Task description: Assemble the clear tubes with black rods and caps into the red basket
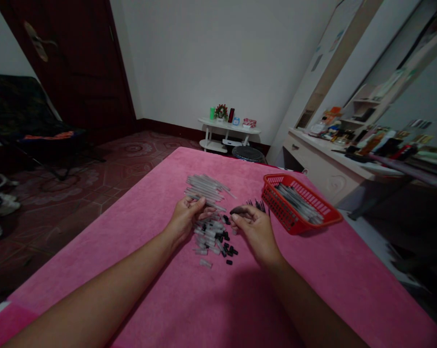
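My left hand is curled around a clear pen barrel from the pile of clear tubes on the pink cloth. My right hand is pinched on a small dark part near its fingertips. Between both hands lie several loose clear caps and small black plugs. A bunch of thin dark refills lies just beyond my right hand.
A red plastic basket with finished pens stands to the right on the pink table cover. Beyond are a white side table, a dark door, a folding chair at left, and a dresser at right.
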`<state>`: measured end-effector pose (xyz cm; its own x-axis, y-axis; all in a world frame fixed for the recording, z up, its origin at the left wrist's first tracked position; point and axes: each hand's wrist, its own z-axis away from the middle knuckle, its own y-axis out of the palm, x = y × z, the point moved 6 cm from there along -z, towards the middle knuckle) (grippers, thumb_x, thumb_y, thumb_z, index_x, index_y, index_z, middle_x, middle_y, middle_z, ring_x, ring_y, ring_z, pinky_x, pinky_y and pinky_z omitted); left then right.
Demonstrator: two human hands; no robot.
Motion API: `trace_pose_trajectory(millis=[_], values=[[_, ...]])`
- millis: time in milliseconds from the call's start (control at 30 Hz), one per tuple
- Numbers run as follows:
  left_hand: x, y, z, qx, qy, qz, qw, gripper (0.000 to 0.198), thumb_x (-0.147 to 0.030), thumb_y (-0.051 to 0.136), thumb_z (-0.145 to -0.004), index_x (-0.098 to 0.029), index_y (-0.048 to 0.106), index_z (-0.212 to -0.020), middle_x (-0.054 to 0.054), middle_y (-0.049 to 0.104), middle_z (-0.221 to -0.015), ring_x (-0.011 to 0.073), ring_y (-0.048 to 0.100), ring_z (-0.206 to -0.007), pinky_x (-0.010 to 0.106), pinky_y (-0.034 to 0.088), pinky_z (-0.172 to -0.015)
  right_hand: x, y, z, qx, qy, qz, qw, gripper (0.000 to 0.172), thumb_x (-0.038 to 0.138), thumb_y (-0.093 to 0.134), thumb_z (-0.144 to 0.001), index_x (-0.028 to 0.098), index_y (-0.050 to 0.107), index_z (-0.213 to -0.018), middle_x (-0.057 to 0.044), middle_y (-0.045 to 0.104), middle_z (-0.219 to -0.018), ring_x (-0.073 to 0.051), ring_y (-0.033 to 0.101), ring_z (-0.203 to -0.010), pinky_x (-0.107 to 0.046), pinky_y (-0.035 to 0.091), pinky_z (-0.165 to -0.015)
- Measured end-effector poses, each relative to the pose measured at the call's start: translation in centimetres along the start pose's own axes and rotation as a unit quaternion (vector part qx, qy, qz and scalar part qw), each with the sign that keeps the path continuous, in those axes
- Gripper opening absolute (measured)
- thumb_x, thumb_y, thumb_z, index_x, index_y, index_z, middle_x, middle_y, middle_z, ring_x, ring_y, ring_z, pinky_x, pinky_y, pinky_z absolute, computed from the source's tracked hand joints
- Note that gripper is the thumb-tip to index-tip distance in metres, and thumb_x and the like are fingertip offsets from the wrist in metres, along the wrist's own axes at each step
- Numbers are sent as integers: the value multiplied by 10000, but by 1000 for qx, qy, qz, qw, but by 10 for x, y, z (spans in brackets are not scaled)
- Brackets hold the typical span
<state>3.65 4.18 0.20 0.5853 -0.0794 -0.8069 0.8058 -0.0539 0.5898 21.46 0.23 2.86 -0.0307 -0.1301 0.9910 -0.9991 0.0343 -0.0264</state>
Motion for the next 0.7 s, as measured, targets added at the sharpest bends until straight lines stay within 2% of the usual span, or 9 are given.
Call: trace_pose_trajectory(millis=[233, 467, 700], values=[[2, 1, 3, 6, -1, -21, 1000, 344, -280, 799, -644, -126, 525, -786, 82, 703, -660, 208, 707, -627, 250, 580, -576, 7, 1, 0, -2, -35, 75, 997, 136, 264, 638, -736, 154, 626, -815, -27, 632, -735, -138, 576, -604, -238, 463, -517], [4, 3, 5, 7, 0, -21, 1000, 351, -264, 805, -639, -130, 520, -794, 58, 700, -646, 192, 705, -619, 239, 579, -585, 17, 2, 4, -29, -100, 188, 977, 83, 209, 586, -754, 173, 649, -794, -36, 664, -765, -162, 604, -678, -258, 477, -606], [7, 5, 4, 32, 12, -28, 999, 344, -278, 785, -669, -133, 528, -846, 85, 719, -702, 202, 711, -643, 257, 580, -636, 19, 2, 7, -43, -117, 215, 969, 86, 220, 573, -768, 181, 644, -797, -40, 677, -791, -168, 610, -694, -277, 489, -655]])
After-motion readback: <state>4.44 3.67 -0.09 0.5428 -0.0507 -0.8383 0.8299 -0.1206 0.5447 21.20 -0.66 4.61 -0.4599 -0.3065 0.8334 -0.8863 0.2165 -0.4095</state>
